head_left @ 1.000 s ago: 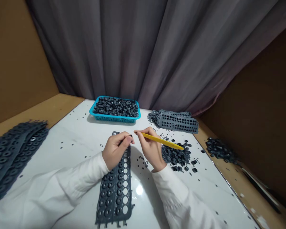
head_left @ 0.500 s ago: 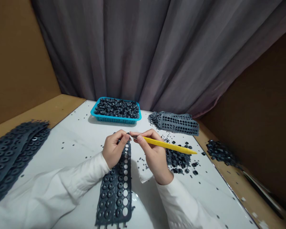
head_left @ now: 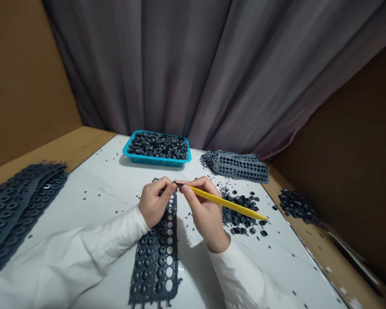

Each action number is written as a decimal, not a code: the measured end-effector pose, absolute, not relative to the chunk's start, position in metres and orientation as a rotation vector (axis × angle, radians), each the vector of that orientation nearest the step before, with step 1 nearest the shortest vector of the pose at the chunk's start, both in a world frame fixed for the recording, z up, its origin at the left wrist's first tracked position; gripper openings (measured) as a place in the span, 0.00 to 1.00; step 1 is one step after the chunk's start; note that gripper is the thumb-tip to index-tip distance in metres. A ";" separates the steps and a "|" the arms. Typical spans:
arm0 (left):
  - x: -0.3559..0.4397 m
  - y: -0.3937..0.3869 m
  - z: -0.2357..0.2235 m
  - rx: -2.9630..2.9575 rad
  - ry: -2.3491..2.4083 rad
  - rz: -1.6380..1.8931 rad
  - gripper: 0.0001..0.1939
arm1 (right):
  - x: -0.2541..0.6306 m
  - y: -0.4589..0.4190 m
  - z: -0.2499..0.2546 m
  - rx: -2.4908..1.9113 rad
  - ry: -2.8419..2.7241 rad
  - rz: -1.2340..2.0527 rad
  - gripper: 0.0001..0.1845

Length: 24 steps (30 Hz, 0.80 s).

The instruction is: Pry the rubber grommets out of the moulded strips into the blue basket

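Yellow tool (head_left: 228, 202): just right of the frame's centre; its long axis slants gently, dark tip pointing left and slightly up at the left fingertips, yellow tapered end toward the lower right
Right hand (head_left: 209, 210): thumb and fingers pinched around the tool near its dark tip
Left hand (head_left: 156, 201): thumb and forefinger closed on a small dark piece (head_left: 174, 183), mostly hidden, its direction unclear
Ring-studded sheet (head_left: 152, 262): lower centre, long side running up the frame beneath the left hand, open holes down its right edge
Blue basket (head_left: 157, 161): above the hands, filled with small dark parts
Loose pile (head_left: 241, 210): right of centre, partly behind the right hand and tool
Perforated sheets (head_left: 242, 166): upper right of the pile
Stacked sheets (head_left: 16, 210): left edge
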State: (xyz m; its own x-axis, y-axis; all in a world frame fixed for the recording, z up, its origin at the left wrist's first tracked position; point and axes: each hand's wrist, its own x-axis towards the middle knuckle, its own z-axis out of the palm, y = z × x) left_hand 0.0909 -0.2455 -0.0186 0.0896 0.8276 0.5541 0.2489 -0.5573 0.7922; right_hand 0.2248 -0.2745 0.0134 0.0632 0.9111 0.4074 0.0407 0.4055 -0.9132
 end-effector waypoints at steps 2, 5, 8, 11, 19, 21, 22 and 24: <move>0.091 -0.246 -0.019 1.875 1.050 1.493 0.15 | 0.225 -0.275 0.013 -0.960 -1.371 0.801 0.04; 0.091 -0.246 -0.020 1.886 1.062 1.489 0.15 | 0.224 -0.277 0.013 -0.960 -1.407 0.759 0.03; 0.091 -0.245 -0.020 1.888 1.080 1.488 0.15 | 0.224 -0.277 0.011 -0.943 -1.446 0.750 0.01; 0.091 -0.245 -0.020 1.891 1.080 1.492 0.14 | 0.223 -0.277 0.008 -0.938 -1.473 0.731 0.00; 0.091 -0.243 -0.024 1.946 1.069 1.438 0.15 | 0.221 -0.278 0.005 -0.980 -1.634 0.404 0.04; 0.091 -0.244 -0.025 1.942 1.033 1.427 0.15 | 0.221 -0.276 0.002 -0.985 -1.676 0.362 0.05; 0.091 -0.245 -0.025 1.945 1.000 1.428 0.16 | 0.221 -0.274 0.000 -0.989 -1.682 0.347 0.05; 0.091 -0.247 -0.023 1.966 0.904 1.411 0.16 | 0.224 -0.269 -0.003 -1.023 -1.651 0.339 0.04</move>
State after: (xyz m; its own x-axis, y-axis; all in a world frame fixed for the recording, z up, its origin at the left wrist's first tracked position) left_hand 0.0914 -0.2472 -0.0234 0.2225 0.7816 0.5828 0.2032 -0.6218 0.7564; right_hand 0.2237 -0.2688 -0.0033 -0.0156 0.7625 0.6469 0.4456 0.5844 -0.6781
